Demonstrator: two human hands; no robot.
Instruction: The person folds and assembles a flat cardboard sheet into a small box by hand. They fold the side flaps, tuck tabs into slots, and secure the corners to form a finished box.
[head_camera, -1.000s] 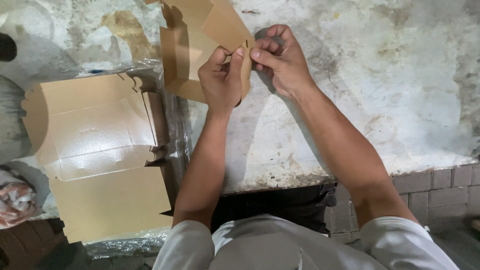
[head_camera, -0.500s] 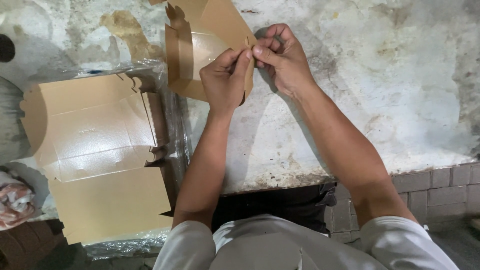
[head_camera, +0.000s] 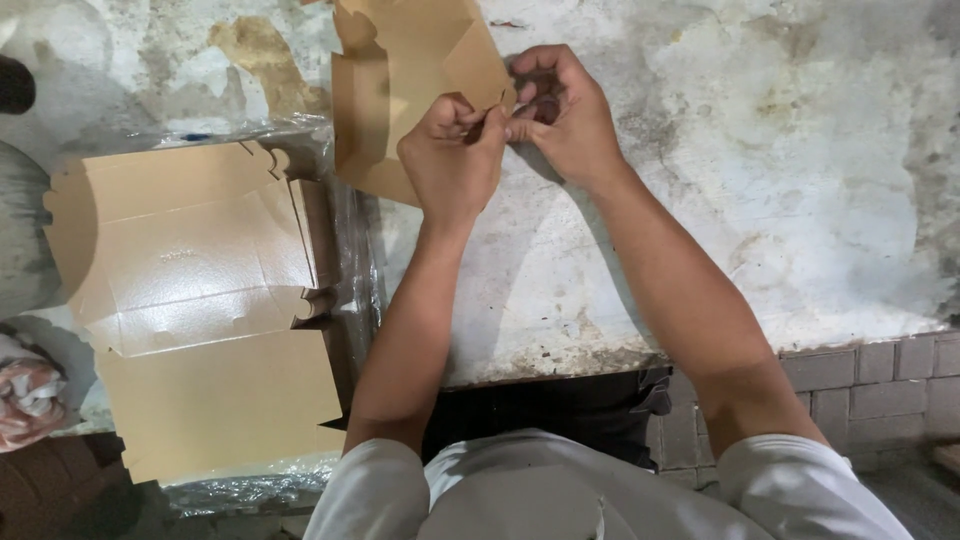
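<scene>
A brown cardboard box blank, partly folded, stands on the worn white table at the top centre. My left hand pinches its near right corner flap from the left. My right hand pinches the same corner from the right, thumb and fingers closed on the cardboard edge. Both hands touch each other at the fold.
A stack of flat cardboard box blanks in clear plastic wrap lies to the left. A pinkish cloth bundle sits at the far left edge. The table's front edge meets a brick wall at the lower right.
Both hands have shifted slightly up and closer together on the box corner, folding the side flap inward. The stack on the left has not moved.
</scene>
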